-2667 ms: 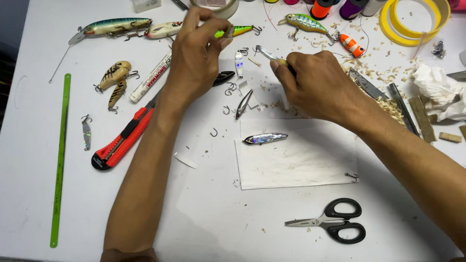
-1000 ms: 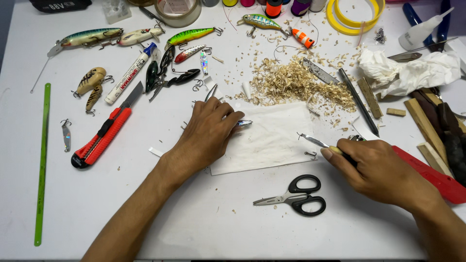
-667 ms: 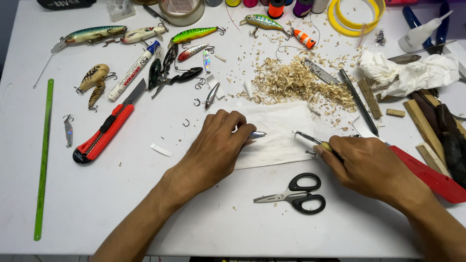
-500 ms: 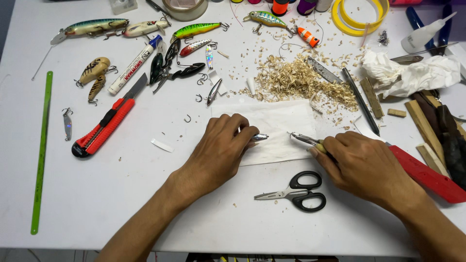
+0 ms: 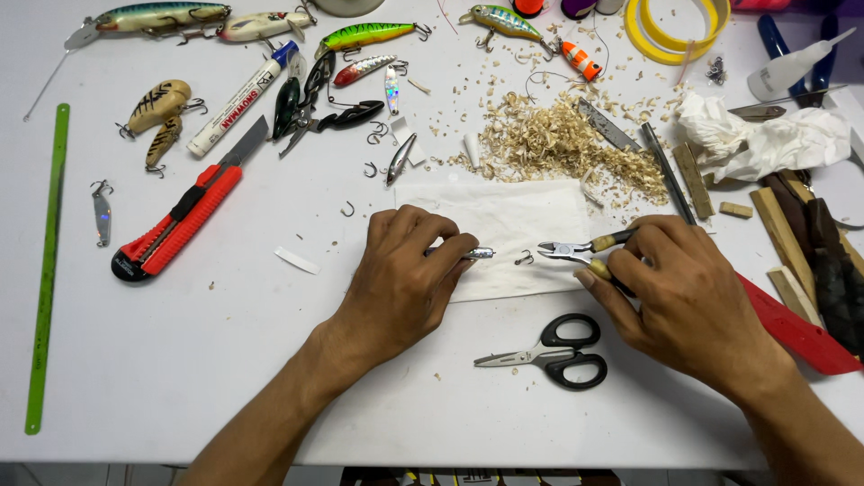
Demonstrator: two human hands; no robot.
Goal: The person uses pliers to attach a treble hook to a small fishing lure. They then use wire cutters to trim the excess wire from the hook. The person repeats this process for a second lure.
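Head view, frame centre: left hand (image 5: 405, 270) pinches a small silver lure (image 5: 474, 254) on white paper (image 5: 504, 225) upon the counter (image 5: 225, 360), right hand (image 5: 679, 288) grips pliers (image 5: 576, 249) near a hook (image 5: 523, 259); judged hook-fitting stage, demanding precise alignment.

Small lure (image 5: 477, 254): shiny metallic. Pliers (image 5: 576, 249): bright metal jaws. Hook (image 5: 523, 259): thin metal wire. Paper sheet (image 5: 517, 220): white, matt. Scissors (image 5: 549, 354): steel blades, glossy black plastic handles. Shavings (image 5: 558, 144): rough pale wood. Table (image 5: 225, 360): smooth white.
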